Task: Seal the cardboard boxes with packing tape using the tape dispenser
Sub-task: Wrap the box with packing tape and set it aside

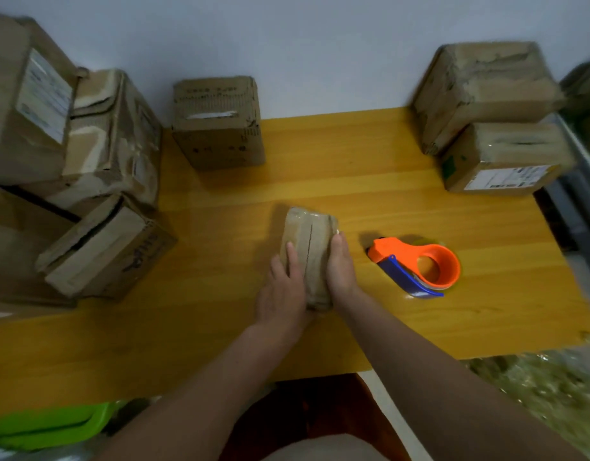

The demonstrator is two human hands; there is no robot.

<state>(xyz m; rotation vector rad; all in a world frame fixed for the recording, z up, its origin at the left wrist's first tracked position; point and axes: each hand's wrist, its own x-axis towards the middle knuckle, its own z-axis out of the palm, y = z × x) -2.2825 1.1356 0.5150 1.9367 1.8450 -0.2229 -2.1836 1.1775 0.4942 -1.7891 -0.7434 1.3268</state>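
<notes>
Yellow table (353,181) — boxes (218,123), tape dispenser (420,266)

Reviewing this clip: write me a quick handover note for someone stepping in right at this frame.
Left hand: fingers straight, pressing on top of the small box at the table's middle.
Right hand: flat against that box's right side, steadying it.
Tape dispenser: lying on the table just right of the box, untouched by either hand.
Done: the small box looks glossy, as if already taped; a seam line shows on top.
Left: a pile of boxes on the left, several with gaping flaps, one box at the back, two stacked boxes on the right. Whether those are sealed is unclear.
</notes>
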